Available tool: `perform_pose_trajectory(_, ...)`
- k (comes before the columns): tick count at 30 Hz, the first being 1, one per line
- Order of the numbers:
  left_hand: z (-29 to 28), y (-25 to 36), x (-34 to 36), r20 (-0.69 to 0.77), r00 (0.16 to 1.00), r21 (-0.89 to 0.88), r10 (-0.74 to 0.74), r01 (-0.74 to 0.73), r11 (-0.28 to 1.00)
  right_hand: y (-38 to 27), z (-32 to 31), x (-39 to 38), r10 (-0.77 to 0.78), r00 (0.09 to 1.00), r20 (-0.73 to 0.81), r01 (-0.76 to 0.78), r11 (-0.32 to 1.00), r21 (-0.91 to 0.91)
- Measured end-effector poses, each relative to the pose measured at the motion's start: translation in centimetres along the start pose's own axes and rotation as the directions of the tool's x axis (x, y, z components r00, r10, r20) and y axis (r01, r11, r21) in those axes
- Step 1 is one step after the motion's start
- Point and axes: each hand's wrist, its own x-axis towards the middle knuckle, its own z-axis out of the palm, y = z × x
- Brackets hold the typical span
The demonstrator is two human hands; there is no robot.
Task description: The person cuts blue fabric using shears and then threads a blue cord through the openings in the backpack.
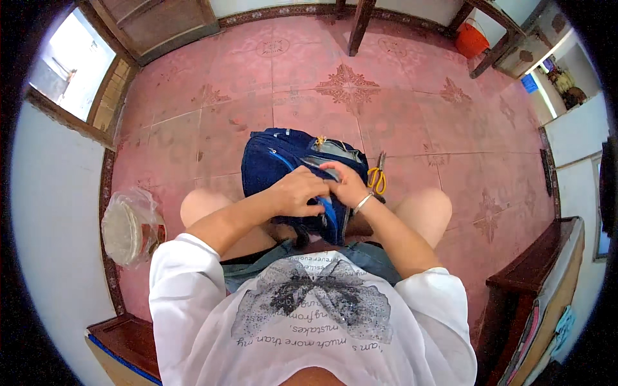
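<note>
Window (74,61): upper left, set in a pale wall, bright daylight behind a wooden frame.
Bag (132,226): clear plastic, on the floor at the left, just beside the wall; it holds a stack of pale round discs.
Floor (290,83): pink tiles with ornate darker motifs.
Left hand (297,192): fingers curled shut on the backpack's fabric near its lower front, knuckles up, touching the right hand.
Backpack (273,161): dark blue with lighter blue zip lines, between the person's knees, its lower end by the lap. Long axis runs away from the person, slightly tilted to the left; the top end points toward the far floor. A grey inner lining shows at an open pocket on its right side.
Zip pull (319,141): yellowish, at the far edge of the open pocket.
Right hand (347,183): pinched closed on the edge of the open pocket, fingers pointing left toward the left hand; a thin bracelet circles the wrist.
Scissors (378,175): yellow handles, on the floor just right of the backpack, blades pointing away from the person.
Knees: bare, either side of the backpack, well apart.
Bucket (470,40): orange, far upper right, beside wooden furniture legs.
Cabinet (537,283): dark wood, lower right, near the person's right side.
</note>
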Motion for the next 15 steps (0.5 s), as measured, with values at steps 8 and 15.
perform_pose_trajectory(8,-1.7,1.7,0.7,0.078,0.997,0.071,-0.006,0.001,0.997,-2.1,-1.8,-0.9,-0.056,0.996,0.07,0.067,0.984,-0.166)
perform_pose_trajectory(15,-2.2,0.3,0.5,0.026,0.997,-0.179,0.069,-0.063,0.982,-6.5,-3.3,-2.1,-0.461,0.857,0.23,0.47,0.516,-0.716)
